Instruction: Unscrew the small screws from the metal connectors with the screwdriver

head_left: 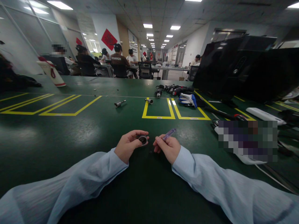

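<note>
My left hand point(129, 144) is curled round a small round metal part point(142, 139) with a dark centre, held just above the green table point(93, 130). My right hand point(167, 147) is closed on a thin purple tool point(169, 133) that points up and to the right. The two hands sit close together near the table's front middle. A tiny dark ring point(150, 152) lies on the table between them.
Two small metal parts point(119, 103) point(149, 100) lie farther back by yellow floor-tape boxes point(158, 117). A blue-white glove point(188, 99) and several tools point(171, 89) lie behind. Black monitors point(245, 68) stand at right, a white device point(263, 114) beside them. People sit at far tables.
</note>
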The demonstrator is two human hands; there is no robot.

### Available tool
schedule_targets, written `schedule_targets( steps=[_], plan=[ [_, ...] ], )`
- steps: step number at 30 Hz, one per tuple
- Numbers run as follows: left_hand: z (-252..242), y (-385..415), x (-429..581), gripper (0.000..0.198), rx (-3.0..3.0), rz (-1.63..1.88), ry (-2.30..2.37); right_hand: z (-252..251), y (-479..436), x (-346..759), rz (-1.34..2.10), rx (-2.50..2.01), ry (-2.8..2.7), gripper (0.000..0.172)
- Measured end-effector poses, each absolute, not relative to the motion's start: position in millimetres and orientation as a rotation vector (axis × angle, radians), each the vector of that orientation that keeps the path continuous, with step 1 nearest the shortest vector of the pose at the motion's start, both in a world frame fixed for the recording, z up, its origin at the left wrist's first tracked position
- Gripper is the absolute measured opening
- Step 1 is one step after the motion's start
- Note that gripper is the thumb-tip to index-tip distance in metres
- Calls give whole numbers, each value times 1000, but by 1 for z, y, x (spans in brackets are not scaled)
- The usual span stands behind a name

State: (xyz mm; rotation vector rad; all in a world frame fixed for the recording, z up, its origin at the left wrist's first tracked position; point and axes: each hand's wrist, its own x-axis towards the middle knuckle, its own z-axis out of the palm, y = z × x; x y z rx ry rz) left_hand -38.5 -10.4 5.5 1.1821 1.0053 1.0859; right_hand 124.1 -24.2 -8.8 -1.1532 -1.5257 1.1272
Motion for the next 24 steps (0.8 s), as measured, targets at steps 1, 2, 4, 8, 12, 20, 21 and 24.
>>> schedule_targets(
  steps=[1, 2, 4, 8, 12, 20, 21, 24],
  plan=[
    [6, -11, -38, 27, 1182, 1084, 1008, -9, -24, 124, 1123, -1152, -1537, 29],
    [7, -12, -38, 28, 1179, 1082, 1010, -9, -25, 124, 1118, -1151, -1549, 29],
    [9, -13, -37, 28, 1169, 1077, 1018, -10, -26, 125, 1112, -1154, -1566, 29],
    [10, -14, -37, 28, 1146, 1061, 1028, -11, -27, 126, 1029, -1183, -1660, 28],
    [10, -13, -37, 30, 1150, 1056, 1031, -11, -28, 127, 915, -1237, -1782, 26],
    [14, -15, -35, 30, 1063, 1105, 1004, -14, -30, 121, 1140, -1026, -1591, 32],
    [15, -15, -35, 30, 1059, 1114, 1004, -13, -31, 121, 1148, -1013, -1565, 33],
    [14, -15, -35, 30, 1053, 1126, 1009, -9, -33, 123, 1146, -959, -1498, 34]
  ],
)
